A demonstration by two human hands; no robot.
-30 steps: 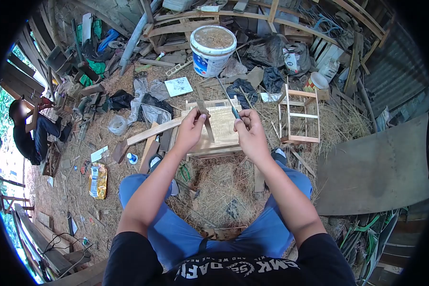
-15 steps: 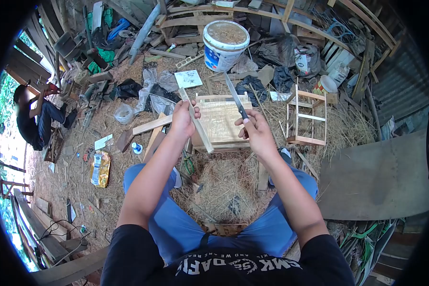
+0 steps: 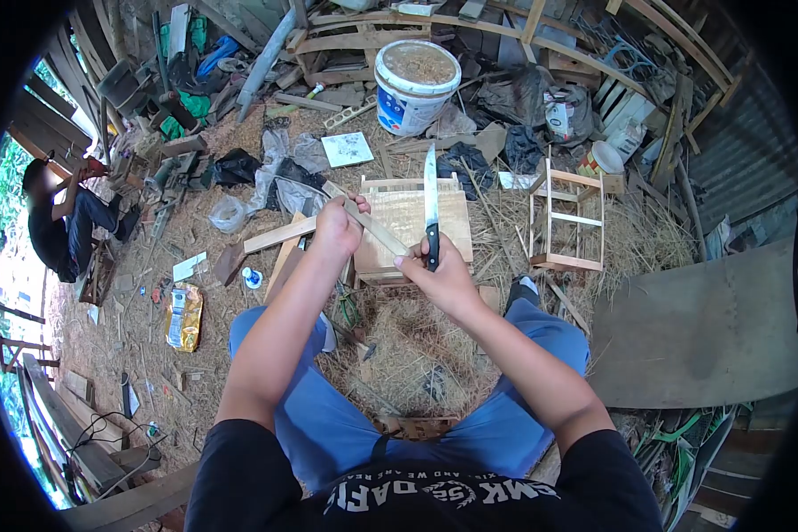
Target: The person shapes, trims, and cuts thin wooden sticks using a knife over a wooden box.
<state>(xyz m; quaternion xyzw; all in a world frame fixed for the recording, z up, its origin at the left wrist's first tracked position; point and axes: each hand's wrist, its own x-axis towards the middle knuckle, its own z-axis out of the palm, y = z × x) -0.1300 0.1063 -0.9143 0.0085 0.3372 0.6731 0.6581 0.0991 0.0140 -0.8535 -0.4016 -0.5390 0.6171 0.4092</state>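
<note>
Straw-strewn floor (image 3: 408, 341) surrounds the worktop (image 3: 426, 213); above it, the left grip (image 3: 340, 226) clasps 1 wood strip (image 3: 383, 234), the right grip (image 3: 441, 273) 1 knife (image 3: 431, 193). Black shirt (image 3: 426, 510) lettering includes "DAFI".

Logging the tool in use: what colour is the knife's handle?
The knife handle is black; head view.

Your knife (image 3: 432, 209) has a shiny, smooth metal blade (image 3: 431, 184) — the handle (image 3: 433, 250) looks like plastic. Your strip (image 3: 381, 234) is bare, matt wood. The bucket (image 3: 402, 113) seems smooth plastic, the gold packet (image 3: 183, 319) is glossy — and your trousers (image 3: 328, 434) are matt cloth.
</note>
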